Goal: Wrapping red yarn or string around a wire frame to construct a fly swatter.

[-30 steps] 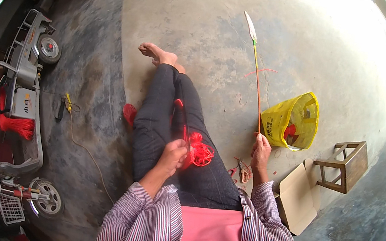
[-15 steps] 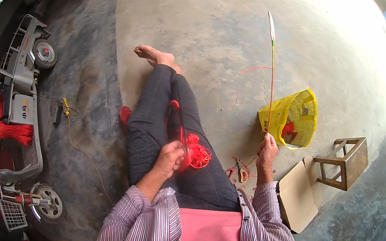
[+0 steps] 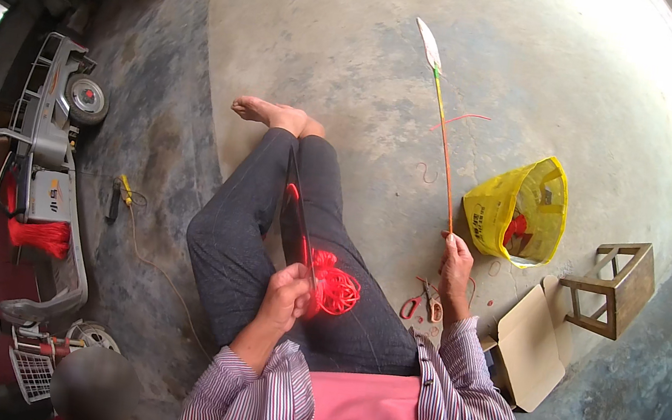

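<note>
My right hand (image 3: 456, 266) is closed around the lower end of a long thin rod (image 3: 446, 151). The rod is mostly red-orange, turns yellow-green higher up, and ends in a white leaf-shaped tip (image 3: 430, 45). My left hand (image 3: 287, 296), above my lap, grips a narrow dark strip (image 3: 302, 209) that points away from me; its exact kind is unclear. Right beside that hand, a looped bundle of red cord (image 3: 337, 288) rests on my thigh. Whether the left fingers also hold some of the cord is hidden.
Right of my legs stand a yellow bag (image 3: 490, 214) with red material inside, an opened cardboard box (image 3: 534, 345) and a wooden stool (image 3: 624, 289). Scissors (image 3: 429, 300) lie on the floor near my right wrist. Far left is a grey three-wheeled vehicle (image 3: 54, 136) with red strands.
The rod's white tip has swung to the left, and the rod now leans. My left knee has bent outward, covering the red item on the floor. My left hand keeps its grip.
</note>
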